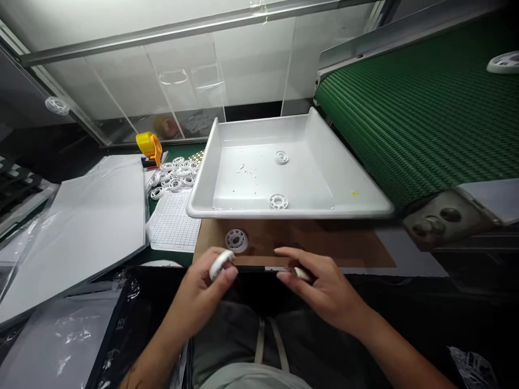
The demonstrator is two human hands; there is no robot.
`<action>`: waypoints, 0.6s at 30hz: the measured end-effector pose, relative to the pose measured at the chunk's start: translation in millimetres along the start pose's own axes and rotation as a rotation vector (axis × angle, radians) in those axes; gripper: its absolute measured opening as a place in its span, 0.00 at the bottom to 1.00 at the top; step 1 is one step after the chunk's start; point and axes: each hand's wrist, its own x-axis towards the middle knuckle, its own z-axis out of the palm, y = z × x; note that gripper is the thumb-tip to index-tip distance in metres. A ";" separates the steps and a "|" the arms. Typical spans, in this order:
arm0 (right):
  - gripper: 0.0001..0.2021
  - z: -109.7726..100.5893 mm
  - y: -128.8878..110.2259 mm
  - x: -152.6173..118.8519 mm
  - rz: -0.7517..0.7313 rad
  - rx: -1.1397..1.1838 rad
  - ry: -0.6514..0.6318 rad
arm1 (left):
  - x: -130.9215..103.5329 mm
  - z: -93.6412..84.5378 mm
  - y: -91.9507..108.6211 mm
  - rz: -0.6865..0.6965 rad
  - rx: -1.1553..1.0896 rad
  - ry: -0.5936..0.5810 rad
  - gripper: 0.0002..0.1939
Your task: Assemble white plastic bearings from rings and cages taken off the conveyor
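Observation:
In front of me, my left hand pinches a white plastic ring, tilted on edge between thumb and fingers. My right hand is a short way to the right, with thumb and forefinger apart. A small beige object, perhaps a tool handle, sits in its curled fingers; most of it is hidden. Just beyond the left hand, a spoked white plastic ring lies on the brown board. The white tray behind the board holds two similar rings, one far and one near, plus small white scraps.
A green conveyor belt runs along the right, with a white part on it. Left of the tray are several piled white rings, a gridded sheet, a yellow tape dispenser and a large white sheet stack.

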 end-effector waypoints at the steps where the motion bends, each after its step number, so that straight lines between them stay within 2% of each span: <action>1: 0.18 -6.3 9.9 0.8 0.055 -0.051 0.000 | 10.7 -0.4 -5.7 0.023 0.130 0.065 0.21; 4: 0.20 -21.9 33.7 1.9 0.122 -0.148 -0.020 | 35.8 6.7 -23.9 0.031 0.347 0.138 0.19; 6: 0.21 -26.8 44.0 1.6 0.137 -0.193 -0.056 | 45.5 13.5 -32.4 0.031 0.453 0.115 0.19; 8: 0.23 -27.2 51.9 1.4 0.160 -0.246 -0.090 | 52.2 17.3 -35.8 0.045 0.533 0.060 0.14; 10: 0.23 -24.6 59.9 2.5 0.191 -0.307 -0.110 | 58.9 17.2 -34.9 0.066 0.582 -0.007 0.09; 14: 0.24 -18.9 77.3 8.9 0.218 -0.424 -0.108 | 70.3 16.6 -26.1 0.082 0.613 -0.112 0.07; 16: 0.24 -18.4 84.2 12.5 0.213 -0.480 -0.108 | 66.2 15.5 -20.5 0.078 0.597 -0.147 0.06; 18: 0.24 -18.4 89.3 17.8 0.198 -0.532 -0.104 | 50.5 6.1 -15.8 0.077 0.554 -0.174 0.07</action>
